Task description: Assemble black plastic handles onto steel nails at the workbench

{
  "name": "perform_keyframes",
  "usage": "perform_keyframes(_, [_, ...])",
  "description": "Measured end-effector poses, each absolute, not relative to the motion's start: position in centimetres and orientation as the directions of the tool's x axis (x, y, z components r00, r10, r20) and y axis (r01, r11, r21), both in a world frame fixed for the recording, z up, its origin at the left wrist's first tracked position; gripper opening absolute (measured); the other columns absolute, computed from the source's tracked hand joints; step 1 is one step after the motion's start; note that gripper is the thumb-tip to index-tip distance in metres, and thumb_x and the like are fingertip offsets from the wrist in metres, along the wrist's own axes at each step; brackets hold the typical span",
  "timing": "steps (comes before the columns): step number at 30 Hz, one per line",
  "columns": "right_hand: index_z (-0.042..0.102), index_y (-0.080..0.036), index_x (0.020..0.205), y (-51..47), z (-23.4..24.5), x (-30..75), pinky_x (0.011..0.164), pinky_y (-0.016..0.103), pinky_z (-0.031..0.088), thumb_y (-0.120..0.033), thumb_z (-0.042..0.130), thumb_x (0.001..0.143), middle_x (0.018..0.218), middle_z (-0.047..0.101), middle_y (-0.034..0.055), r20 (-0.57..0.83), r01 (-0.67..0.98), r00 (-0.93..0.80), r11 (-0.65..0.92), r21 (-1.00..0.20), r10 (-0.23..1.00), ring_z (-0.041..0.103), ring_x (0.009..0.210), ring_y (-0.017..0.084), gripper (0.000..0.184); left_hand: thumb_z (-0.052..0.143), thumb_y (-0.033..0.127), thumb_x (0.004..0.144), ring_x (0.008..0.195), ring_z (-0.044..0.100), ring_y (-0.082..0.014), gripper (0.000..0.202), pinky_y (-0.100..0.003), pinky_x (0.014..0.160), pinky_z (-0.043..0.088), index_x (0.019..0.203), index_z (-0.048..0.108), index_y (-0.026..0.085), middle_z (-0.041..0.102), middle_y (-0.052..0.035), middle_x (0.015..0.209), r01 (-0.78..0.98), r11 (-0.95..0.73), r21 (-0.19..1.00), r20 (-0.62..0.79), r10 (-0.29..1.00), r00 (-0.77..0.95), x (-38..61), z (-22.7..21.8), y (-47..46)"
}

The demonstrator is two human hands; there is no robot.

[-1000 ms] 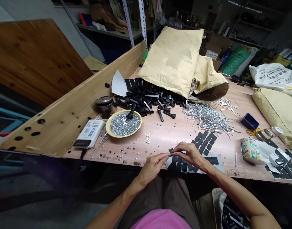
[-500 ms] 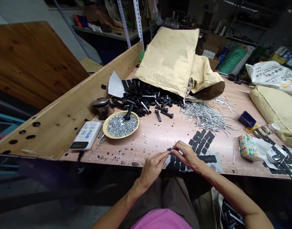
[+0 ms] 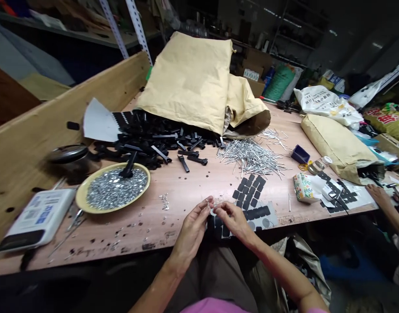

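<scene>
Fingertips pinched, my left hand (image 3: 192,226) is at the table's front edge. My right hand (image 3: 232,219) is closed close beside it, its fingertips nearly meeting the left ones. A tiny, pale glint shows at the left fingertips, too small to name. Under and beside my right hand lies a grey backing sheet (image 3: 270,217) with black rounded pads (image 3: 257,213). More black pads (image 3: 249,191) lie in rows just behind. Left of my hands, small silvery pieces (image 3: 165,201) are scattered on the table, near a yellow bowl (image 3: 81,203) full of similar pieces.
Thin metal rods (image 3: 251,156) are heaped mid-table. Black plastic parts (image 3: 147,139) spill from under a large paper sack (image 3: 189,82). A white device (image 3: 39,217) stands left, beside a wooden side board (image 3: 29,130). At far right is another person's hand (image 3: 378,195).
The view has swung to the right, bringing another person's hand into sight. My fingertips have shifted from over the black pads to just left of them, and my left hand is more upright.
</scene>
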State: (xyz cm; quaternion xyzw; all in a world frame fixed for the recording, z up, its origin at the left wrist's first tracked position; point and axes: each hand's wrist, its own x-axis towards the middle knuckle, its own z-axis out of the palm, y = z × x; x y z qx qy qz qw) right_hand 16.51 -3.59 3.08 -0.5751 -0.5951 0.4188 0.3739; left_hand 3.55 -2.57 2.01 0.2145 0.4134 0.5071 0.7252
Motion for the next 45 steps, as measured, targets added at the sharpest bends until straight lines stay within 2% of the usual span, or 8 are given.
perform_keyframes(6, [0.059, -0.02, 0.084, -5.5, 1.6, 17.7, 0.057, 0.025, 0.043, -0.057, 0.059, 0.074, 0.062, 0.054, -0.0034, -0.261, -0.068, -0.015, -0.262, -0.963, 0.965, 0.052, 0.056, 0.012, 0.038, 0.079, 0.036, 0.053, 0.112, 0.052, -0.0231, 0.031, -0.033, 0.095, 0.04, 0.075, 0.071, 0.017, 0.06, -0.0084, 0.118, -0.537, 0.396, 0.745, -0.397, 0.91, 0.119, 7.2, 1.4, -2.5])
perform_keyframes(11, [0.06, -0.019, 0.074, -5.7, 1.4, 21.8, 0.057, 0.025, 0.042, -0.04, 0.054, 0.081, 0.066, 0.054, -0.0012, -0.123, 0.326, 0.181, -0.178, -0.929, 0.976, 0.053, 0.061, 0.013, 0.023, 0.079, 0.036, 0.053, 0.118, 0.049, -0.0258, 0.029, -0.035, 0.1, 0.037, 0.074, 0.072, 0.016, 0.063, -0.0103, 0.114, -0.461, 0.409, 0.788, -0.399, 0.909, 0.124, 9.7, 0.2, -2.6])
perform_keyframes(15, [0.062, -0.02, 0.076, -3.9, 0.1, 28.2, 0.067, 0.027, 0.04, -0.023, 0.048, 0.087, 0.082, 0.059, 0.0046, 0.258, 0.853, 0.294, -0.131, -0.506, 0.92, 0.052, 0.08, 0.018, 0.018, 0.079, 0.029, 0.056, 0.098, 0.062, -0.0205, 0.042, -0.031, 0.087, 0.047, 0.096, 0.071, 0.019, 0.064, -0.0099, 0.112, -0.364, 0.548, 0.753, -0.493, 0.837, 0.238, 10.1, -0.7, -2.4])
perform_keyframes(21, [0.06, -0.018, 0.074, 0.6, -2.4, 36.6, 0.06, 0.026, 0.034, -0.015, 0.044, 0.089, 0.078, 0.058, 0.0068, 0.304, 0.992, 0.121, -0.123, -0.015, 0.945, 0.046, 0.077, 0.019, 0.022, 0.078, 0.033, 0.056, 0.069, 0.064, -0.0124, 0.051, -0.024, 0.064, 0.052, 0.103, 0.066, 0.017, 0.063, -0.004, 0.091, -0.319, 0.528, 0.788, -0.518, 0.847, 0.123, 9.7, -1.5, -2.2])
perform_keyframes(29, [0.057, -0.019, 0.073, -2.3, -4.5, 34.1, 0.055, 0.025, 0.031, -0.017, 0.041, 0.092, 0.068, 0.052, 0.0016, 0.187, 0.869, -0.488, 0.495, 0.01, 0.852, 0.043, 0.064, 0.014, 0.024, 0.078, 0.04, 0.054, 0.06, 0.06, -0.0106, 0.064, -0.025, 0.062, 0.051, 0.11, 0.059, 0.014, 0.063, 0.0002, 0.078, -0.279, 0.484, 0.83, -0.496, 0.868, 0.032, 9.3, -0.2, -1.2])
perform_keyframes(33, [0.055, -0.017, 0.069, -0.9, -3.5, 34.3, 0.049, 0.025, 0.026, -0.009, 0.035, 0.092, 0.067, 0.051, 0.0033, 0.278, 0.98, -0.2, 0.195, 0.045, 0.94, 0.041, 0.063, 0.014, 0.031, 0.077, 0.04, 0.055, 0.059, 0.06, -0.0109, 0.065, -0.026, 0.062, 0.051, 0.112, 0.057, 0.015, 0.062, 0.0008, 0.077, -0.262, 0.466, 0.845, -0.472, 0.88, 0.041, 9.8, 0.4, -0.9])
perform_keyframes(38, [0.054, -0.018, 0.07, -1.8, -3.8, 32.9, 0.055, 0.026, 0.031, -0.019, 0.039, 0.094, 0.067, 0.05, 0.0018, 0.213, 0.844, -0.525, 0.537, 0.002, 0.824, 0.043, 0.067, 0.015, 0.028, 0.073, 0.041, 0.058, 0.059, 0.059, -0.0099, 0.062, -0.026, 0.066, 0.051, 0.112, 0.056, 0.015, 0.061, 0.0021, 0.075, -0.228, 0.394, 0.89, -0.408, 0.913, -0.014, 10.0, 0.7, -0.1])
perform_keyframes(45, [0.058, -0.019, 0.072, -3.1, -4.2, 31.9, 0.06, 0.028, 0.032, -0.019, 0.036, 0.094, 0.069, 0.053, 0.0036, 0.217, 0.869, -0.454, 0.483, -0.103, 0.864, 0.045, 0.071, 0.017, 0.031, 0.07, 0.041, 0.059, 0.059, 0.058, -0.0097, 0.057, -0.026, 0.064, 0.049, 0.109, 0.056, 0.016, 0.06, 0.0024, 0.075, -0.182, 0.362, 0.914, -0.368, 0.93, 0.001, 11.4, 0.8, 1.5])
